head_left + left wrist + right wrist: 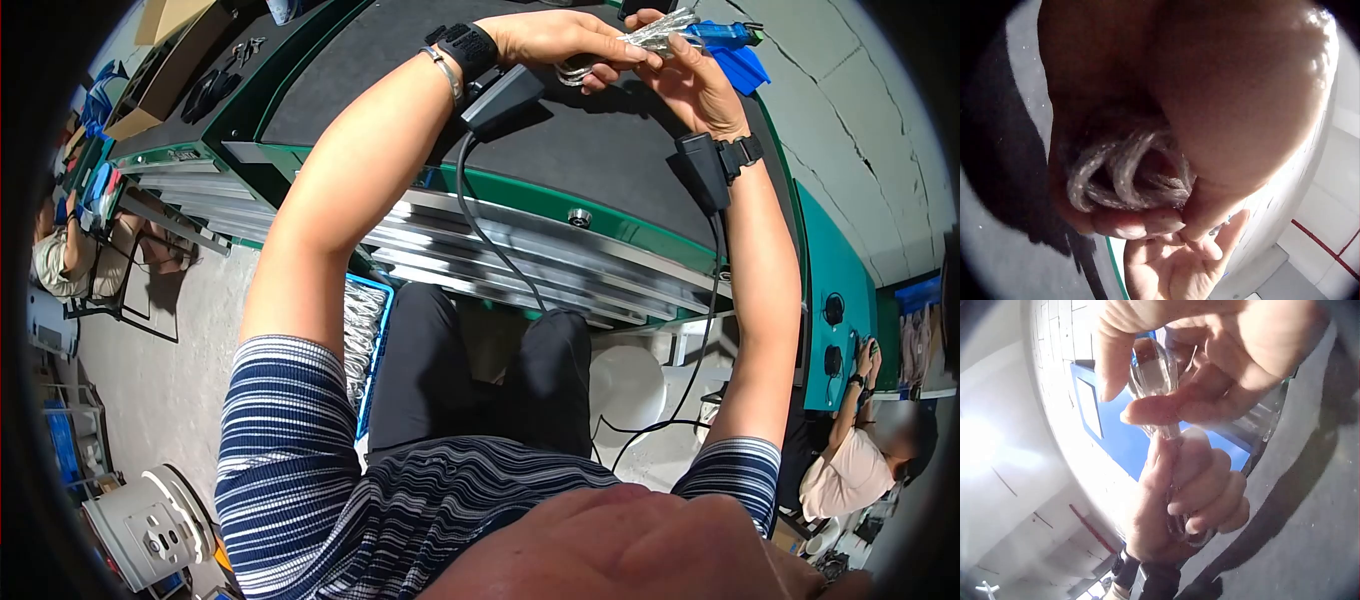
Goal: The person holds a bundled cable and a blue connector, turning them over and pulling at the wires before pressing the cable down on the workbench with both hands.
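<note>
A coiled cable (pixel 650 42) in a clear, silvery sheath is held in both hands over the dark bench top (pixel 400 70). My left hand (pixel 560 40) grips the bundle, and its loops (pixel 1129 169) bulge out between thumb and fingers in the left wrist view. On the other side, my right hand (pixel 700 88) has its thumb and fingers around the strands (pixel 1154 378) near the bundle's far end. Blue plugs (pixel 728 35) stick out past the right fingers. The two hands are close together, and the palm of the left is hidden.
Behind the right hand sits a blue bin (pixel 742 72). A blue crate (pixel 384 320) of similar silvery cables stands beside my leg. Metal drawers (pixel 480 245) run under the bench top. Black camera leads (pixel 480 215) hang from both wrists. Other people sit at left and right.
</note>
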The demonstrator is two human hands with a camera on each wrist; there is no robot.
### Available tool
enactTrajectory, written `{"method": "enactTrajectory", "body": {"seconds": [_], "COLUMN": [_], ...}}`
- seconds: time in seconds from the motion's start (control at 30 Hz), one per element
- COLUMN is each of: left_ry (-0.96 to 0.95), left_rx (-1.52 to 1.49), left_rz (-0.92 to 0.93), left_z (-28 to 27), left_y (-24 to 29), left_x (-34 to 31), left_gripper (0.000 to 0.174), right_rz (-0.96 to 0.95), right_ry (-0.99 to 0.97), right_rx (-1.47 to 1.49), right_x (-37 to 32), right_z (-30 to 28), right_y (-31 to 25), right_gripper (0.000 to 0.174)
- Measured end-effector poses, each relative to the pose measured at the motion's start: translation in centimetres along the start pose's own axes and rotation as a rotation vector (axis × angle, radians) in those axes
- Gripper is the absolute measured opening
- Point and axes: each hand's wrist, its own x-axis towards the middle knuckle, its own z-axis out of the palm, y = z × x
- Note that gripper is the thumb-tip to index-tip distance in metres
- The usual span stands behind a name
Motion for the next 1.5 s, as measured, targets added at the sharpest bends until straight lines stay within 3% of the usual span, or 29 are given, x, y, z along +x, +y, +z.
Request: {"method": "enactTrajectory", "body": {"seconds": [0.07,0.13,0.2,0.3,0.33,0.43,0.5,0.7,0.87,1.07,1.13,1.3,1.37,1.5], "left_ry": [-0.05,0.046,0.047,0.091,0.091,0.104,0.016,-0.081,-0.147,-0.047,0.168,0.146,0.04,-0.004], "left_rx": [-0.085,-0.05,-0.158,0.307,0.306,0.109,-0.289,-0.435,-0.43,-0.151,0.611,0.453,-0.239,-0.271], "left_rz": [-0.009,-0.098,-0.036,-0.047,-0.046,-0.012,0.015,-0.027,-0.045,0.036,0.103,-0.009,-0.042,-0.032], "left_z": [0.2,1.6,1.7,0.1,0.0,0.1,0.5,0.5,0.3,0.3,0.2,0.1,0.2,-0.4], "left_y": [0.4,2.1,1.6,0.8,0.4,-0.2,-0.4,0.3,0.3,-0.3,-0.3,-0.4,-0.7,-0.9], "left_x": [-0.1,-0.8,-0.6,0.3,0.6,0.7,0.5,0.0,0.1,0.5,0.3,0.3,0.8,0.6], "left_gripper": [0.043,0.022,0.021,0.018,0.018,0.019,0.02,0.02,0.019,0.02,0.043,0.043,0.023,0.025], "right_rz": [-0.011,0.002,0.013,-0.019,-0.018,0.044,0.02,-0.113,-0.095,-0.07,-0.065,0.029,0.008,-0.03], "right_ry": [0.027,0.066,0.016,0.145,0.145,0.136,0.075,-0.072,0.034,0.131,0.192,0.199,0.152,0.122], "right_rx": [-0.039,-0.041,0.007,0.025,0.024,0.143,0.171,0.028,-0.034,-0.079,-0.113,0.019,0.013,-0.03], "right_x": [0.0,0.0,0.4,0.4,0.3,0.3,0.2,0.4,0.4,0.4,0.6,0.3,0.3,0.5], "right_z": [0.7,2.0,0.2,0.2,0.2,0.5,0.9,1.4,1.8,1.3,0.4,0.8,0.5,0.5], "right_y": [-0.1,-0.5,0.1,0.5,0.5,0.3,0.1,-0.1,-0.1,0.3,0.8,0.6,0.5,0.4], "right_gripper": [0.037,0.027,0.027,0.025,0.025,0.023,0.023,0.022,0.025,0.019,0.016,0.02,0.022,0.02]}}
